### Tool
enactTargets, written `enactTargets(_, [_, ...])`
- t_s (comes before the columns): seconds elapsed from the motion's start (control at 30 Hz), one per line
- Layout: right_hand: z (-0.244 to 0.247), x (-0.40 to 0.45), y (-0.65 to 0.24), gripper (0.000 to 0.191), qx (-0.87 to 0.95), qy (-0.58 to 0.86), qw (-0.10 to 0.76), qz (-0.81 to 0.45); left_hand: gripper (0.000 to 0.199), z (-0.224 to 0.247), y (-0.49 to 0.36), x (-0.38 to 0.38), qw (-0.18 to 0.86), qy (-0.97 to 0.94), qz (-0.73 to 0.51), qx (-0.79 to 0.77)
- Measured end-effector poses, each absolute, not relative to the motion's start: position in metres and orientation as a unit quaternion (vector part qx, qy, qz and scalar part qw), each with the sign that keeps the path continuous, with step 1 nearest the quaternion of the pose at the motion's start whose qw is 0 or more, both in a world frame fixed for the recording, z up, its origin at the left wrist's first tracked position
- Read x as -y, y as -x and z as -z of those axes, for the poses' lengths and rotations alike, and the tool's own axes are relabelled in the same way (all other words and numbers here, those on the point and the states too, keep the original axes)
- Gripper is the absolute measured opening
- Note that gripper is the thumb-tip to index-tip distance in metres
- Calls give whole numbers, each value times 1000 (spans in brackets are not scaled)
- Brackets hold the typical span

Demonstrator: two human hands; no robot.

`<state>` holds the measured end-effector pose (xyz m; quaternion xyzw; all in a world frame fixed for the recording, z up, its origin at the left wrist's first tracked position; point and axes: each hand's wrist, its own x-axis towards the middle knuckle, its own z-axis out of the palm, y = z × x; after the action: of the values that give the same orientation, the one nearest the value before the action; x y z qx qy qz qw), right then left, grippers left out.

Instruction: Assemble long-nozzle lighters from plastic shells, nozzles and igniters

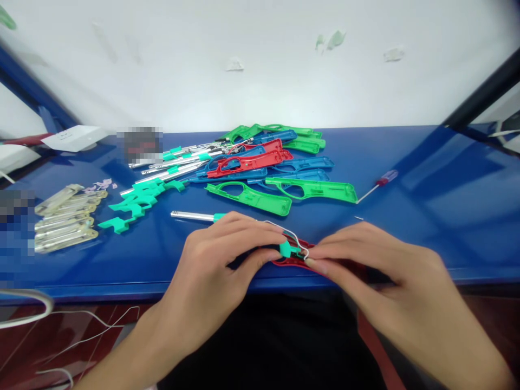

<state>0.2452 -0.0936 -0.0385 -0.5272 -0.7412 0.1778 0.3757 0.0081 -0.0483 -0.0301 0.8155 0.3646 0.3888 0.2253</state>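
Observation:
At the table's front edge lies a red lighter shell half (pixel 291 264), partly covered by my hands. My left hand (pixel 227 249) is closed, with a teal trigger piece (pixel 286 249) pinched between thumb and fingers over the shell. The fingertips of my right hand (pixel 377 260) are pressed together on a thin white wire (pixel 299 238), by the small parts in the shell. Beyond my left hand a silver lighter tube (pixel 190 216) with a teal collar points left; its near end is hidden behind the fingers.
Green shell halves (pixel 312 190), red shell halves (pixel 252 161) and blue ones are piled at the back. Several silver tubes (pixel 174 173), teal triggers (pixel 136 203) and clear yellowish tanks (pixel 67 233) lie left. A screwdriver (pixel 384 179) lies right. Behind stands a white wall (pixel 260 92).

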Motion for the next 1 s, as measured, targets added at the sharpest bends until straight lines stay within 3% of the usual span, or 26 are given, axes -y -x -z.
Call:
enactTargets(0.17, [42, 95, -243, 12, 751, 520, 382, -140, 22, 32, -8, 48, 210, -808, -411, -365])
enactTargets(0.37, [41, 97, -239, 4, 760, 514, 383, -105, 18, 31, -10, 48, 202, -794, -419, -391])
enactTargets(0.6, [43, 98, -241, 9, 759, 527, 375, -73, 16, 35, -10, 48, 97, -815, -414, -394])
enactTargets(1.0, [45, 96, -242, 9, 767, 518, 373, -65, 18, 40, -11, 49, 113, -816, -416, -385])
